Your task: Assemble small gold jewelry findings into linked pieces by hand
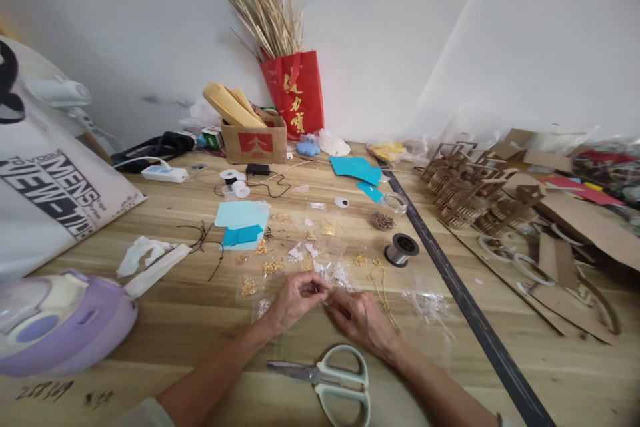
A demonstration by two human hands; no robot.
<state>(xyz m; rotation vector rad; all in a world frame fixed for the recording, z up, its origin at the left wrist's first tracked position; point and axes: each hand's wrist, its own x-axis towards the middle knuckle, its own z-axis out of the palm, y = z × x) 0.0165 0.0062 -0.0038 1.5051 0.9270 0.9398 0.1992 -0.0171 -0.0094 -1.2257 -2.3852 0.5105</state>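
My left hand point(299, 300) and my right hand point(361, 320) meet fingertip to fingertip over the middle of the wooden table. Both are closed in a pinch, and whatever lies between the fingertips is too small to make out. Just beyond them are small bags of silvery beads point(341, 275). Gold-coloured findings point(273, 266) lie in little piles left of my left hand. A gold chain point(380, 287) stretches on the table beside my right hand. Nearer to me, below the hands, rest scissors point(345, 380) with pale handles, blades pointing left. A spool of wire point(401, 250) stands to the right.
Blue card sheets point(243, 223) lie left of the beads, more blue card point(355, 170) farther back. A purple and white appliance point(65, 327) stands at left. A dark strip point(450, 273) crosses the right side, with brown lattice baskets point(455, 187) beyond. A red bag point(305, 100) leans against the wall.
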